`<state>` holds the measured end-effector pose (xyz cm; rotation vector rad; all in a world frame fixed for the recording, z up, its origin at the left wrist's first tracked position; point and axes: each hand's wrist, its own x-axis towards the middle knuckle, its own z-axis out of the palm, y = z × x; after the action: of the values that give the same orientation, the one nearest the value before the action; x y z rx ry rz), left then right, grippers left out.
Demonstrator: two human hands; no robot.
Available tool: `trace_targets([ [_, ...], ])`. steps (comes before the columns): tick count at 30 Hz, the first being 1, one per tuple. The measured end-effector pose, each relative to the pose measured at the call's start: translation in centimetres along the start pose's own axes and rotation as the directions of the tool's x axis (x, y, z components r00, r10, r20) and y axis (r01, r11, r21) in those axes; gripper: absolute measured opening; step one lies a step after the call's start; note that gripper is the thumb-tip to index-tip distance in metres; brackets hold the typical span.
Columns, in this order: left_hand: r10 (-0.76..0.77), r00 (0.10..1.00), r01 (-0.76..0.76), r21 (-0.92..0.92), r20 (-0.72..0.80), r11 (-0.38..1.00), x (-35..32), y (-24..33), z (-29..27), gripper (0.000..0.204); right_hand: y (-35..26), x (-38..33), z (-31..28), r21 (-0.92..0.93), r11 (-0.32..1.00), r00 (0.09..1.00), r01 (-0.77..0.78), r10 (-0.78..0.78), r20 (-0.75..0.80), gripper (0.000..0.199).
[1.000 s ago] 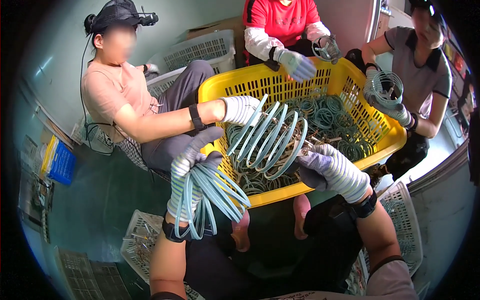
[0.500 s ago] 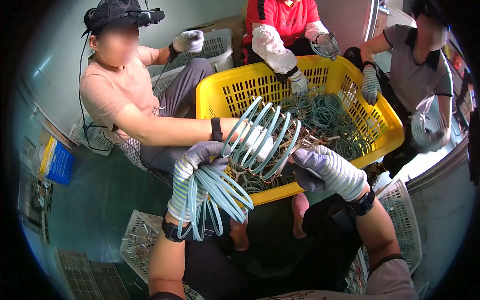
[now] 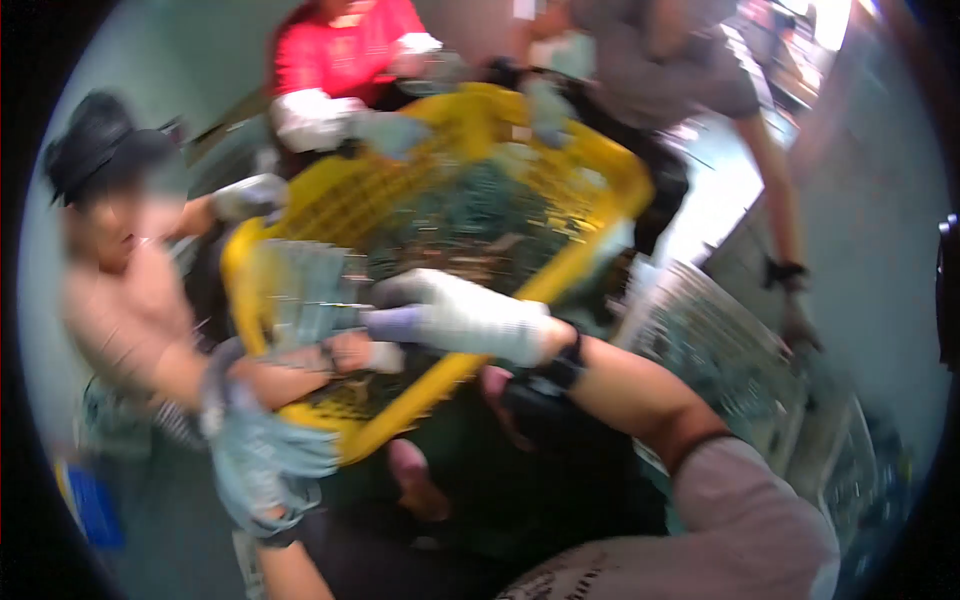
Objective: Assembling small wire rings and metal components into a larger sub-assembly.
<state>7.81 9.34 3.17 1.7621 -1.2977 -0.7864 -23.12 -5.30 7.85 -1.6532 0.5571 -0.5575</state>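
Since half a second ago the view has swung and smeared — the yellow basket (image 3: 590, 245), then level across the top, now tilts from 9 o'clock up toward 1 o'clock, and everything is blurred by motion. The right hand (image 3: 440, 315), in a pale glove, has moved left across the basket's near rim and now sits near the centre, its fingers closed on the bundle of pale blue-green cable loops (image 3: 300, 290) that stands over the rim at about 9 o'clock. The left hand (image 3: 265, 455), gloved in blue-grey, has dropped to 7 o'clock, below the basket; it seems closed around a wad of the same pale cable (image 3: 285, 495), though the blur leaves the grip uncertain.

A blue box-like shape (image 3: 85, 500) shows at 8 o'clock, cut off by the dark rim. No label or sign can be made out.

The dark tangle inside the basket is unreadable. The grey crate (image 3: 720, 350) at 3 o'clock is partly hidden behind the right forearm. Co-workers' gloved hands (image 3: 250, 195) at 10 to 12 o'clock are smeared.
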Motion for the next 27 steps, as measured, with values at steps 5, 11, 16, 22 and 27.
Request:
trace_targets([
  [5,-0.065,0.968,0.008,0.23,0.24,0.973,3.1,-0.6,3.6,0.055,-3.5,-4.5,-1.9,0.292,0.951,0.978,0.1,-0.04,-0.204,0.029],
  [11,0.066,0.964,-0.139,0.276,0.256,0.951,2.3,2.4,4.7,0.053,-5.0,-16.7,-5.7,0.152,0.984,0.861,0.096,-0.005,-0.509,0.041],
  [16,0.125,0.956,-0.212,0.325,0.267,0.922,0.7,3.1,5.0,0.052,-1.5,-25.4,-8.0,0.165,0.986,0.628,-0.027,0.146,-0.765,0.034],
  [22,0.281,0.936,-0.343,0.378,0.21,0.86,0.9,4.1,5.5,0.051,2.4,-34.1,-9.9,0.161,0.905,0.596,-0.393,0.384,-0.705,0.031],
  [27,0.42,0.896,-0.439,0.439,0.146,0.784,0.9,5.3,5.8,0.051,7.5,-39.7,-9.6,0.27,0.718,0.522,-0.642,0.667,-0.531,0.032],
])
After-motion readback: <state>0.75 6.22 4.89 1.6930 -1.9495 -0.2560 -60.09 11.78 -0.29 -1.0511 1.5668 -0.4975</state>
